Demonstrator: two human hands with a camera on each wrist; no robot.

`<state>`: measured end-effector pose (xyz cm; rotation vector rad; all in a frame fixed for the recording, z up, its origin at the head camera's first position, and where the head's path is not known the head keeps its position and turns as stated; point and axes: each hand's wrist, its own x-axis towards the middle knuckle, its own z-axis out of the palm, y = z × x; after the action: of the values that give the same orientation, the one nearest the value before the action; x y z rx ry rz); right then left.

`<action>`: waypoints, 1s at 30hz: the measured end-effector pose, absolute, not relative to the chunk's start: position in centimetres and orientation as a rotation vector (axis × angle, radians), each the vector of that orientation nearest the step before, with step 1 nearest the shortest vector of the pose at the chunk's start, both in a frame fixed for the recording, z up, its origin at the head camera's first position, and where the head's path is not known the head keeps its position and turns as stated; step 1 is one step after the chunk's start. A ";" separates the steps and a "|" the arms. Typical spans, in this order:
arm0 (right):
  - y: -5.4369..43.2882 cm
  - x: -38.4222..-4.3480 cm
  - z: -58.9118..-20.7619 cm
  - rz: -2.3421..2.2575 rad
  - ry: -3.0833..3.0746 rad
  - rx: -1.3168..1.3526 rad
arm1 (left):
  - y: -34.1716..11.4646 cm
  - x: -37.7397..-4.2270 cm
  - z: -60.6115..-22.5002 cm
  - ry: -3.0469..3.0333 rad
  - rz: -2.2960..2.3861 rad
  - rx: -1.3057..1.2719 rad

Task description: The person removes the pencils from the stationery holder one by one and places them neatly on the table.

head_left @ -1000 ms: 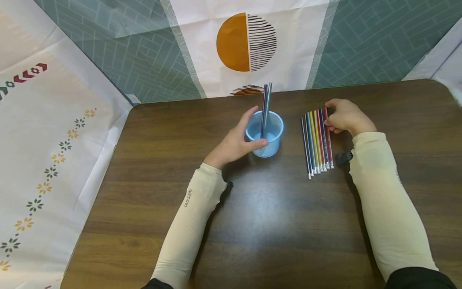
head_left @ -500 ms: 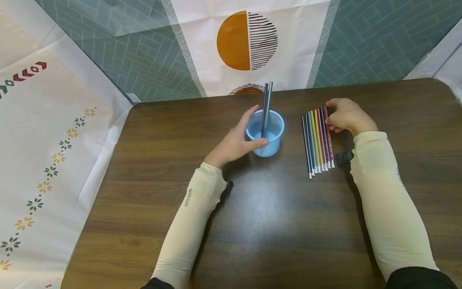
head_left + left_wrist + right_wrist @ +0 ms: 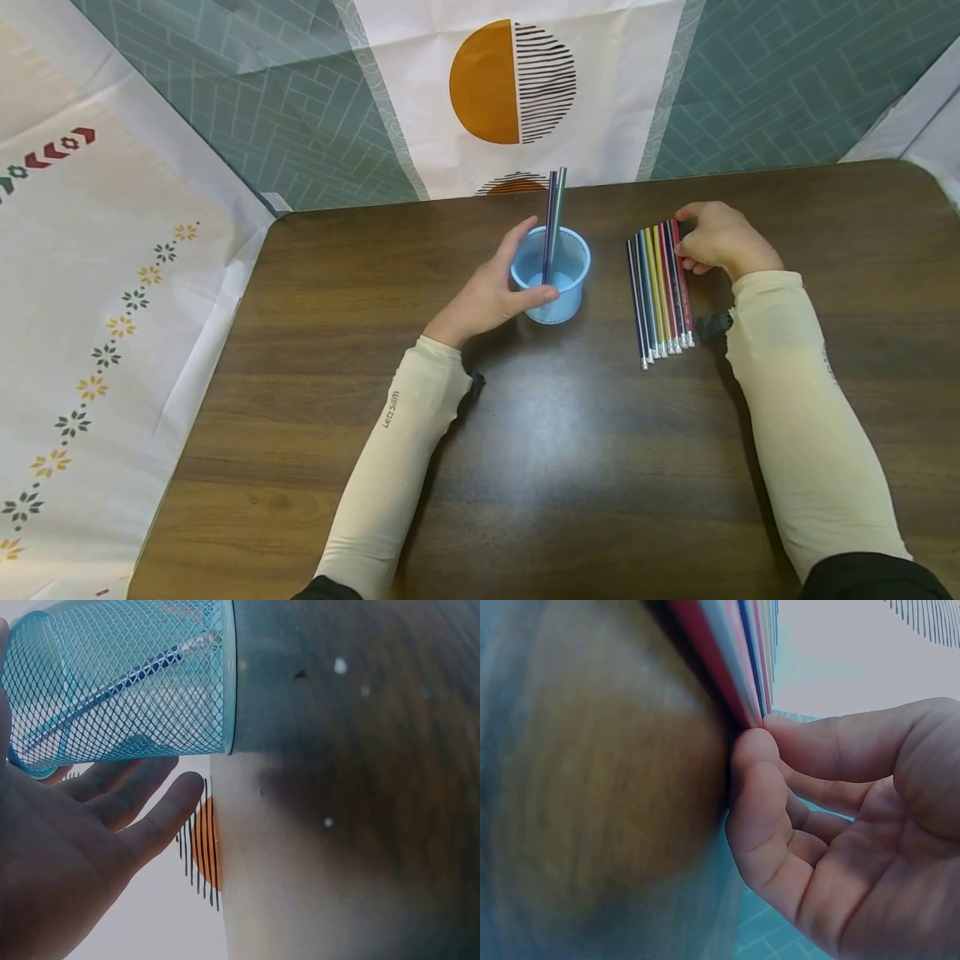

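Observation:
A light blue mesh pencil cup stands upright on the table. My left hand holds it from the left, thumb at the near side and forefinger at the far side. Two pencils, one dark purple and one shiny silvery green, lean inside it. Through the mesh a pencil shows in the left wrist view. To the right, several pencils lie side by side, their silver ends toward me. My right hand pinches the far end of the red pencil at the row's right edge.
The brown wood-grain table has its far edge just behind the cup. Behind it hangs a patterned cloth in white and teal. A white flowered cloth lies along the left side.

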<state>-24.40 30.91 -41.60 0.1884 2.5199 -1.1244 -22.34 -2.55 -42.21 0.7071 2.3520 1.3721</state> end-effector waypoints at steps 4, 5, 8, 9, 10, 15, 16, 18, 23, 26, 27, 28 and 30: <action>30.8 -24.5 -41.6 -1.126 2.522 0.187 | -2.6 -22.3 -42.2 2.356 1.370 0.711; 30.7 -24.5 -41.5 -1.126 2.521 0.186 | -2.6 -22.3 -42.2 2.355 1.370 0.711; 30.7 -24.5 -41.4 -1.128 2.519 0.183 | -2.6 -22.3 -42.2 2.349 1.371 0.706; 30.7 -24.5 -41.4 -1.127 2.519 0.181 | -2.6 -22.4 -42.2 2.347 1.371 0.704; 30.7 -24.5 -41.4 -1.127 2.518 0.180 | -2.6 -22.4 -42.2 2.344 1.372 0.703; 30.9 -24.4 -41.4 -1.108 2.526 0.182 | -2.6 -22.4 -42.3 2.343 1.378 0.715; 30.9 -24.4 -41.4 -1.103 2.529 0.184 | -2.6 -22.4 -42.3 2.345 1.379 0.718; 31.0 -24.4 -41.4 -1.090 2.539 0.189 | -2.6 -22.4 -42.3 2.346 1.381 0.719; 31.1 -24.3 -41.2 -1.103 2.551 0.195 | -2.6 -22.4 -42.4 2.350 1.379 0.721; 31.1 -24.2 -41.0 -1.122 2.549 0.191 | -2.6 -22.4 -42.4 2.349 1.383 0.724; 31.0 -24.1 -40.9 -1.123 2.549 0.191 | -2.6 -22.4 -42.4 2.349 1.385 0.723; 31.0 -24.1 -40.8 -1.122 2.553 0.192 | -2.6 -22.4 -42.3 2.349 1.386 0.724; 31.0 -24.1 -40.7 -1.112 2.563 0.195 | -2.6 -22.4 -42.3 2.349 1.386 0.722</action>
<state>-24.08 30.97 -40.68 0.1953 2.5625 -1.1119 -22.40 -2.58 -42.30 0.7224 2.3491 1.3864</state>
